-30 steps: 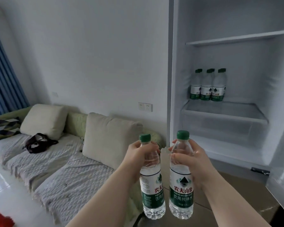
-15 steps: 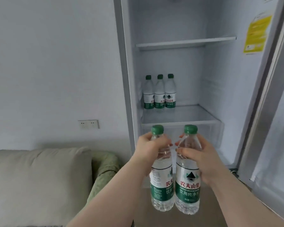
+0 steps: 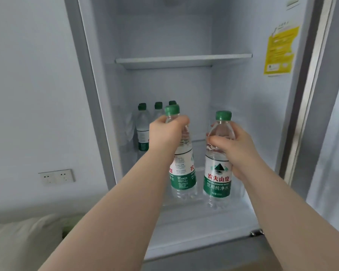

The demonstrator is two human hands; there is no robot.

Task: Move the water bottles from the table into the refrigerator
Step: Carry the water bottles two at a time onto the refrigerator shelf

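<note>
Both arms reached forward into the open refrigerator [image 3: 243, 106], and each grip was clenched around a bottle. The left grip [image 3: 168, 133] wrapped the shoulder of the left water bottle [image 3: 182, 173] just under its green cap, with the bottle leaning slightly to the right. The right grip [image 3: 237, 145] grasped the right water bottle [image 3: 217, 175] around its clear upper part, thumb across the front. This bottle stood upright, its green and white label facing the camera. The two bottles were held side by side, near each other but not touching, inside the refrigerator opening and below the upper shelf [image 3: 182, 60]. Whether their bases rested on anything could not be told.

Farther in, at the far left of the lower shelf, three stored bottles [image 3: 143, 133] with green caps stood upright in a row. The left grip and its bottle hid most of the rightmost one, so that only its cap showed.

A yellow sticker [image 3: 281, 51] was fixed high on the right inner wall of the refrigerator. On the room wall to the left sat a white wall socket [image 3: 56, 176], and a pale cushion [image 3: 18, 241] filled the near left corner.
</note>
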